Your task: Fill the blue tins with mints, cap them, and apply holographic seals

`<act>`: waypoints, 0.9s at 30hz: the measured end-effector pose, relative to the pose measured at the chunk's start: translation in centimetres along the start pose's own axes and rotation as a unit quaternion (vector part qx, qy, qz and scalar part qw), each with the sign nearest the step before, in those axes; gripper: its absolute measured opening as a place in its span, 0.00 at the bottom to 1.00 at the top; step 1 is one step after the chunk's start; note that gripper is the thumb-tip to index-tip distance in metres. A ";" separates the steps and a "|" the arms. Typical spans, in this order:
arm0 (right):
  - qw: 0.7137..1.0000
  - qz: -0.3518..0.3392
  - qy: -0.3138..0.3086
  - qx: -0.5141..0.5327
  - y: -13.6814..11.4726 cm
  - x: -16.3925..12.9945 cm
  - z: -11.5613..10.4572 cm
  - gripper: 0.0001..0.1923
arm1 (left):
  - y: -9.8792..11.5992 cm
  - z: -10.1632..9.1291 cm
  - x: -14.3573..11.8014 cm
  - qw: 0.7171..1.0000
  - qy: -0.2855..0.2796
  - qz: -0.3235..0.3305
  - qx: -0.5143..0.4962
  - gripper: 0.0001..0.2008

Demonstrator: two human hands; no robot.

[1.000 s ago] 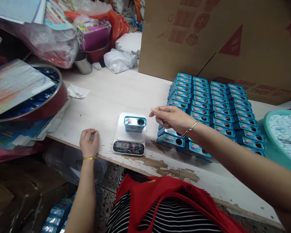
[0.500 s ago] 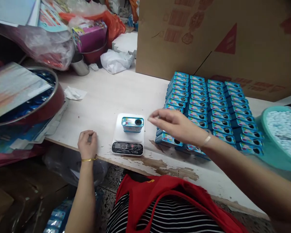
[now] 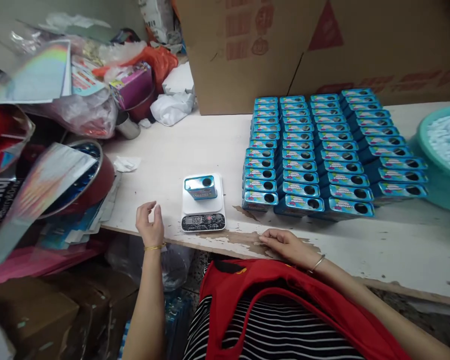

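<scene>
A worn white counter (image 3: 195, 145) with peeling paint along its near edge fills mid-frame, cardboard boxes (image 3: 285, 45) behind it and clutter at upper left. A small blue tin (image 3: 200, 187) with a round hole on top stands on a white digital scale (image 3: 203, 207) at centre. The left hand (image 3: 150, 225) hovers just left of the scale, fingers loosely apart and empty; the right hand (image 3: 285, 246) lies flat on the counter edge below right, touching neither.

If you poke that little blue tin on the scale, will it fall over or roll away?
Probably neither. The blue tin looks boxy with flat sides, so it should slide, not roll. It stands on a narrow side on the scale, so a hard poke might tip it. It seems stiff metal and likely light, with a hole on top.
</scene>
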State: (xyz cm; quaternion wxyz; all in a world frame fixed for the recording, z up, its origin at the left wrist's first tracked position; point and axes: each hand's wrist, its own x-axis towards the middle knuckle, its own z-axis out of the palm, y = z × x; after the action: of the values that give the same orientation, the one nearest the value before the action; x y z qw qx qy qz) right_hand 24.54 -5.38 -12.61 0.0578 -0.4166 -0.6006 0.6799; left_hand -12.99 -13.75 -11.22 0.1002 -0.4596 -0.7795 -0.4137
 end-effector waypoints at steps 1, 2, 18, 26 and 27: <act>1.000 -0.001 0.003 0.013 0.0 -0.1 0.0 0.31 | 1.5 -0.3 0.2 1.000 0.003 0.029 -0.001 0.12; 1.000 0.000 0.004 0.025 0.0 -0.2 0.0 0.31 | 3.1 -0.5 0.4 0.998 0.001 0.058 0.002 0.12; 0.992 -0.031 0.038 0.119 -0.2 0.1 -0.4 0.29 | 11.3 3.1 3.0 0.956 -0.156 0.242 0.056 0.18; 0.984 -0.025 0.086 0.151 -0.5 1.7 -1.3 0.09 | 13.7 3.2 8.4 0.934 -0.231 0.274 0.012 0.21; 0.985 -0.025 0.085 0.148 -0.4 2.0 -1.5 0.09 | 15.1 3.1 9.0 0.939 -0.215 0.268 -0.015 0.20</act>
State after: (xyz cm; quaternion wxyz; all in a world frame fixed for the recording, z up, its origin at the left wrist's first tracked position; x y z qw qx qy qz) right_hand 24.06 -2.96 -13.15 0.1870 -0.4447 -0.4965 0.7216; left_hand -5.21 -2.23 -0.03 0.0305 -0.7311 -0.6240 -0.2742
